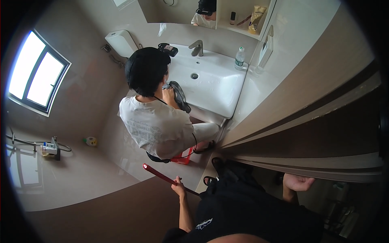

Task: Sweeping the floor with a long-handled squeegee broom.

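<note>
My left hand [178, 187] is wrapped round a long dark-red pole [160, 174]. The pole slants up and left from my body, and its pale round end points toward the back of another person [156, 125] in a white shirt and black cap. Its lower end goes out of sight against my dark clothes. Over on the right, my right hand [298, 182] is beside the edge of the brown door frame [283, 164]. Its fingers are curled in, and I cannot see whether anything is in them. The other person holds a dark grey cloth [178, 97] by the washbasin.
A white washbasin [219, 91] with a metal tap [197, 47] stands along the far wall. On its right corner is a clear bottle [240, 58]. A red plastic object [183, 157] is under the other person. A window [38, 75] is at left.
</note>
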